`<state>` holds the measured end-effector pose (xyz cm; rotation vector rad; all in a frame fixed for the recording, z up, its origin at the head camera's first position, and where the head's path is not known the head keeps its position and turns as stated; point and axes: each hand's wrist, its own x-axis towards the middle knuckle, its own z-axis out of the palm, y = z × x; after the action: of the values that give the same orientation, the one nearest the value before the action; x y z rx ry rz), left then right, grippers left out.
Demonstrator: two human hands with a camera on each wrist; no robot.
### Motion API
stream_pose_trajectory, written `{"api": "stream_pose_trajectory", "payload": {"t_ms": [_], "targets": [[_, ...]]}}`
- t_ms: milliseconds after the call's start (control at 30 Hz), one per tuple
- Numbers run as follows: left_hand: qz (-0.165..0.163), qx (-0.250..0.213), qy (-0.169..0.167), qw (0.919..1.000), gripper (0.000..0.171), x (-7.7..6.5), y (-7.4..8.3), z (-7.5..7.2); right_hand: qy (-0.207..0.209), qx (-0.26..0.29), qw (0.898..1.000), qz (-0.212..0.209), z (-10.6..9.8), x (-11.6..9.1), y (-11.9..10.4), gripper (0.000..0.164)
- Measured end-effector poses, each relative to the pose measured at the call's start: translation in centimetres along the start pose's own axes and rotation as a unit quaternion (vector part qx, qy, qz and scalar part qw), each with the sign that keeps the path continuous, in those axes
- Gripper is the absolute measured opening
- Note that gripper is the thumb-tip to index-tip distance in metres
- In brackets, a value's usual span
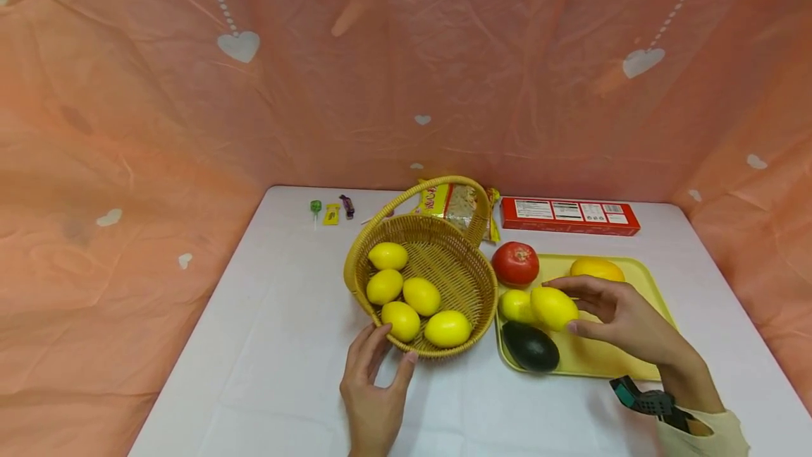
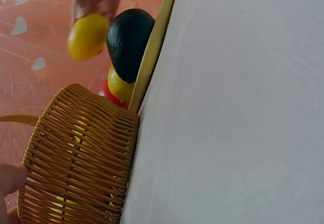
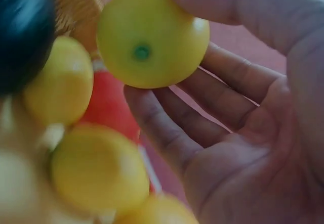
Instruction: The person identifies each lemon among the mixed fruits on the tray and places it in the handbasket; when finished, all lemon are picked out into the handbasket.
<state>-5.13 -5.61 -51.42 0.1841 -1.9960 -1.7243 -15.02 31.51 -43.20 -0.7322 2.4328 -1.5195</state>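
In the head view my right hand (image 1: 618, 316) pinches a lemon (image 1: 555, 308) between thumb and fingertips, raised over the yellow tray (image 1: 609, 365). The right wrist view shows the green-dotted end of this lemon (image 3: 152, 37). My left hand (image 1: 374, 397) holds the near rim of a wicker basket (image 1: 466, 281), with fingertips and thumb at the edge. Several lemons (image 1: 421, 296) lie inside it. On the tray, another lemon (image 1: 516, 306) is partly hidden behind the held one. A dark avocado (image 1: 531, 346), a red round fruit (image 1: 515, 263) and an orange-yellow fruit (image 1: 596, 269) surround it.
Behind the basket lies a snack bag (image 1: 459, 206), with a red box (image 1: 571, 216) to its right. A green lollipop (image 1: 316, 207) and small wrapped candies (image 1: 332, 214) lie at the back left. Pink cloth (image 1: 412, 76) hangs behind the white table (image 1: 266, 358).
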Motion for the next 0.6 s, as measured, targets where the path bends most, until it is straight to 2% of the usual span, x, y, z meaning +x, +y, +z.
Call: {"api": "stream_pose_trajectory", "payload": {"t_ms": [133,267,400,600], "targets": [[-0.004,-0.003,0.001,1.0,0.055,0.0,0.0,0.0,-0.026,0.031,0.998,-0.047,0.6,2.3,-0.7,0.053],[-0.007,-0.003,0.0,1.0,0.056,0.0,0.0,0.0,-0.062,0.069,0.992,-0.085,1.6,4.6,-1.2,0.053],[-0.009,-0.002,-0.002,1.0,0.055,0.1,0.0,0.0,-0.093,0.092,0.987,-0.095,2.7,6.4,-1.5,0.051],[-0.011,-0.005,-0.001,0.9999,0.055,0.1,0.1,0.0,-0.123,0.061,0.987,-0.086,4.3,8.3,-1.6,0.048]]}}
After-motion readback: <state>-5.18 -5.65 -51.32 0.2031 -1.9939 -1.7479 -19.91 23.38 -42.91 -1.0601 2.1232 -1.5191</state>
